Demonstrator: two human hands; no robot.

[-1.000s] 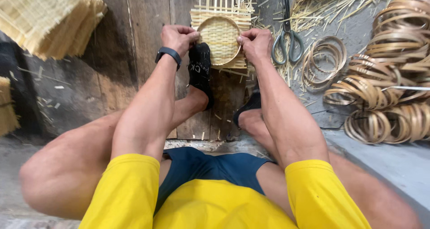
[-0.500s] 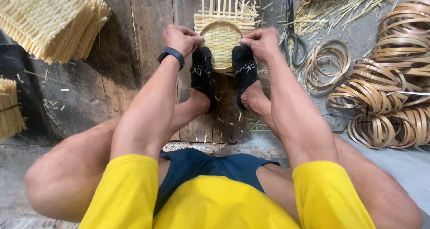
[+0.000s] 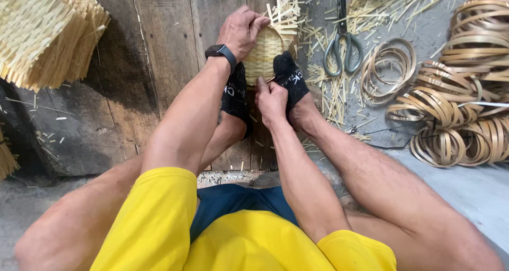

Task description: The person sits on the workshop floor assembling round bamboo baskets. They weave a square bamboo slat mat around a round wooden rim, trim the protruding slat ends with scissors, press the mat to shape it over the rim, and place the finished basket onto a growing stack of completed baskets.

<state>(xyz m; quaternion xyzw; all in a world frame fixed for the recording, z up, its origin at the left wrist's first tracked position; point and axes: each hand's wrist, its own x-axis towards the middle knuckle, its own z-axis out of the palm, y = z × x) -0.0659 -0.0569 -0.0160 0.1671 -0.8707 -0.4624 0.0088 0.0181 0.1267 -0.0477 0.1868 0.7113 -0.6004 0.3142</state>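
A small woven bamboo basket (image 3: 263, 53) with loose strip ends sticking up stands tilted on the wooden boards, held between my two black-socked feet (image 3: 289, 77). My left hand (image 3: 241, 31), with a black watch on its wrist, grips the basket's upper rim. My right hand (image 3: 270, 98) is closed at the basket's lower edge, fingers pinching a strip there.
A stack of woven bamboo mats (image 3: 45, 29) lies at the top left. Scissors (image 3: 342, 43) rest among scattered bamboo strips to the right of the basket. Several coiled bamboo hoops (image 3: 461, 106) pile up at the right. Grey concrete floor (image 3: 466, 191) lies at the lower right.
The basket has been turned up from lying flat and both feet now clamp it. My right hand moved from its right rim down to its lower edge; my left hand shifted onto the top.
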